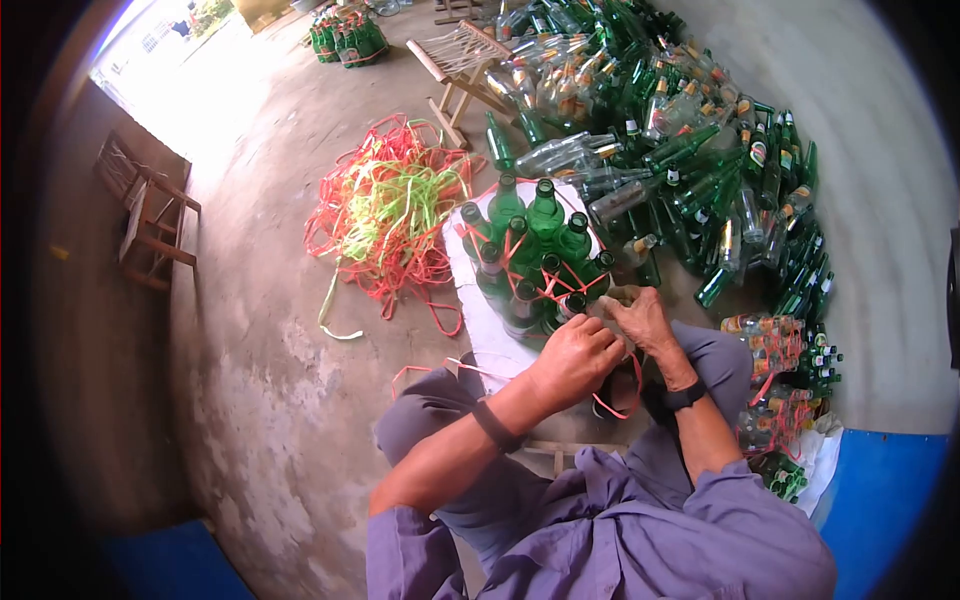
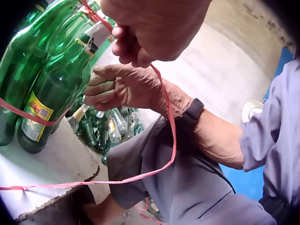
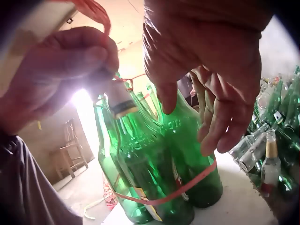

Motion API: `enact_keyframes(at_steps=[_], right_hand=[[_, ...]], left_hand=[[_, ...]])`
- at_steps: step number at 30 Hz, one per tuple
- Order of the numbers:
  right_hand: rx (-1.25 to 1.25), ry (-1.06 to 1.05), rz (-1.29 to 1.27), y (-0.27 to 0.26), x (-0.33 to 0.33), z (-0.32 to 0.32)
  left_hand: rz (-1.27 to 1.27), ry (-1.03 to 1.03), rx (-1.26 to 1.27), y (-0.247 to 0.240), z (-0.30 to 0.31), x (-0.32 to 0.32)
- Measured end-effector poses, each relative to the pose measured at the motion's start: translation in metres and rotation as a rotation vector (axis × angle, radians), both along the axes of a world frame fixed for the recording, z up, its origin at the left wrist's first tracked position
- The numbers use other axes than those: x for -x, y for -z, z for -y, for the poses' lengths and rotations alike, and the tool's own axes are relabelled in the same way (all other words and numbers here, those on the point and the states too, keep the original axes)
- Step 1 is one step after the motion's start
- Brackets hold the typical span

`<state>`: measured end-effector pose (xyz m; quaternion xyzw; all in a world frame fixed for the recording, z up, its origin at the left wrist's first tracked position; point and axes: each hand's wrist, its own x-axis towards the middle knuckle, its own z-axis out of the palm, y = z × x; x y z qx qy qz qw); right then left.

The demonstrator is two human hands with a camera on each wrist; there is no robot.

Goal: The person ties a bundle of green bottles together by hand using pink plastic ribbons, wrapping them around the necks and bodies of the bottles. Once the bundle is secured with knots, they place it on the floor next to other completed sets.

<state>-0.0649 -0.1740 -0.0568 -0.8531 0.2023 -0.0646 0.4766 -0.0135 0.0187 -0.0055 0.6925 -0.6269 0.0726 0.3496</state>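
Bottles, green glass, about ten necks counted: grouped on one white board, long axes upright, mouths up, contents cannot be told. Band, red, one, around their lower bodies. Strap, red: clamped between left hand's thumb and fingers. Right hand: fingers loosely extended, thumb apart, beside bottles.

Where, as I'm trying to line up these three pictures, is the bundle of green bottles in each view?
Head: just above the picture's centre, the bundle standing upright.
Left wrist: upper left, partly cut off by the edge; the bundle.
Right wrist: centre to lower centre, close up; the bundle.
Shared landmark: the white board beneath it.
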Motion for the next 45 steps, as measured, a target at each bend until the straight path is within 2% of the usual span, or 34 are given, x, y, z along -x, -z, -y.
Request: enact_keyframes(at_steps=[2,3,5,6,9,16,18,22,24,25,27,31,33,36,38,40,43,45], right_hand=[[-0.530,-0.018,-0.125,-0.029,0.004,-0.005],[-0.533,-0.014,-0.122,-0.036,0.005,-0.004],[-0.775,-0.198,-0.160,-0.047,0.002,0.000],[-0.779,-0.194,-0.155,-0.053,0.000,0.000],[-0.575,-0.314,-0.189,-0.063,-0.010,-0.002],[-0.736,-0.277,-0.183,-0.050,-0.014,-0.004],[-0.699,-0.205,-0.081,-0.051,-0.012,-0.005],[-0.664,-0.227,-0.049,-0.053,-0.013,-0.005],[-0.778,-0.134,-0.076,-0.059,-0.012,-0.007],[-0.782,-0.133,-0.076,-0.057,-0.012,-0.005],[-0.940,-0.107,-0.092,-0.050,-0.013,0.000],[-0.945,-0.124,-0.104,-0.043,-0.016,0.006],[-0.917,-0.087,-0.092,-0.047,-0.017,0.004],[-0.889,-0.005,-0.117,-0.058,-0.018,0.002],[-0.885,-0.034,-0.082,-0.052,-0.018,0.004],[-0.880,-0.060,-0.046,-0.053,-0.018,0.005],[-0.823,-0.016,-0.053,-0.057,-0.015,0.003],[-0.568,-0.050,-0.009,-0.058,-0.013,0.004]], left_hand=[[0.008,-0.004,0.010,-0.001,0.004,0.002],[0.013,-0.014,0.021,-0.001,0.006,0.003],[0.026,-0.008,0.014,0.002,0.011,0.006],[0.037,-0.006,0.010,0.004,0.014,0.007],[0.053,-0.009,-0.054,0.006,0.018,0.008],[0.074,0.004,-0.083,0.005,0.027,0.010],[0.052,-0.027,-0.046,0.004,0.029,0.009],[0.033,-0.029,-0.032,-0.007,0.031,0.009],[0.020,-0.027,0.025,-0.017,0.032,0.011],[0.019,-0.026,0.021,-0.019,0.032,0.013],[-0.017,-0.074,0.125,-0.022,0.033,0.015],[0.020,-0.109,0.117,-0.020,0.027,0.006],[0.080,-0.215,0.171,-0.023,0.029,-0.002],[0.182,-0.226,0.146,-0.028,0.032,-0.010],[0.164,-0.226,0.124,-0.018,0.035,-0.008],[0.142,-0.355,0.051,-0.012,0.038,-0.007],[0.109,-0.411,0.014,-0.004,0.037,-0.020],[0.112,-0.427,-0.017,-0.002,0.033,-0.021]])
